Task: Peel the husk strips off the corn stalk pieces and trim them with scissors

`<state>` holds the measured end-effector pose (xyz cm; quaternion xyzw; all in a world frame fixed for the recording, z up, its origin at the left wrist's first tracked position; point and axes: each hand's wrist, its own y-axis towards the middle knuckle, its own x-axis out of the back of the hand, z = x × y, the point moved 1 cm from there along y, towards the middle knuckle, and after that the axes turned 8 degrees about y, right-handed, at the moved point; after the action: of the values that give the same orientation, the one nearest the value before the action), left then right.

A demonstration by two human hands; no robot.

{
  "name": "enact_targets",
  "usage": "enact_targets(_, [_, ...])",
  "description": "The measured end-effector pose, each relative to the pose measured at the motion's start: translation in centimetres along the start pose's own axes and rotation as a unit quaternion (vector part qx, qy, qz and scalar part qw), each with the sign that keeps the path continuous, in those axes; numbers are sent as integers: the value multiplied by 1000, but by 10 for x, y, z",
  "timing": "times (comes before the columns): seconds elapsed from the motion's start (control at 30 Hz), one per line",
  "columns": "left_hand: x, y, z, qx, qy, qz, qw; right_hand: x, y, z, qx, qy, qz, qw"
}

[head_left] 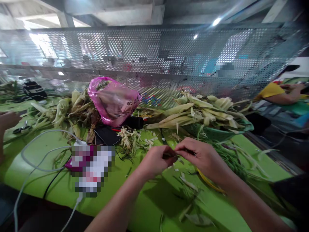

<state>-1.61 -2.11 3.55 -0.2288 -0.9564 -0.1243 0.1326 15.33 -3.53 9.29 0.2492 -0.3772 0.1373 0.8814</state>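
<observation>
A green table (151, 204) spread below, a husk heap (209, 111) lay beyond the right hand (200, 156), which met the left hand (155, 161), fingertips pinched, anything between them too small to make out, with pale scraps (189, 184) scattered around.

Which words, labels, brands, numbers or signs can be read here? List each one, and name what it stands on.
"欢": dark print on the pink plastic bag; the print after it is too creased and blurred to read for certain.
Phone: blocked out by pixelation, unreadable.
Purple packet: partly pixelated, no text readable.
Black object with a white band, far left: any marking is too small and blurred.
</observation>
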Motion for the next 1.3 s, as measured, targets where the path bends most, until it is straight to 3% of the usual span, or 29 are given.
enact_targets(0.1, [1, 2, -3, 42, -172, 45, 983, 0, 2, -13, -69, 115, -35, 990])
enact_targets(0.2, [2, 2, -5, 55, -294, 13, 954, -7, -1, -20, -89, 167, -47, 981])
enact_targets(0.37, [2, 6, -1, 79, -333, -77, 936, -17, -11, -13, -17, 45, -61, 997])
enact_targets(0.5, [-1, 9, 6, 69, -242, -136, 958, -20, -16, -4, 62, -115, -66, 989])
enact_targets(0.6, [-2, 7, 9, 57, -97, -156, 981, -22, -17, 2, 91, -186, -70, 976])
enact_targets(0.7, [-2, 3, 5, -6, 65, -169, 984, -22, -15, 6, 104, -222, -57, 968])
enact_targets(0.8, [-1, -1, 1, -69, 168, -142, 973, -17, -12, 6, 103, -224, -45, 968])
enact_targets(0.87, [-2, -1, 0, -74, 183, -96, 976, -13, -10, 1, 76, -175, -46, 981])
enact_targets(0.97, [-3, 0, 1, -40, 102, -34, 993, -9, -6, -10, 2, -32, -53, 998])
enact_targets(1.1, [-4, 3, 1, 31, -105, -14, 994, -11, -4, -25, -84, 125, -45, 988])
enact_targets(1.2, [-2, 5, -1, 62, -224, -46, 972, -16, -7, -27, -90, 147, -46, 984])
enact_targets(1.3, [-1, 7, 0, 72, -255, -86, 960, -21, -12, -22, -54, 83, -59, 993])
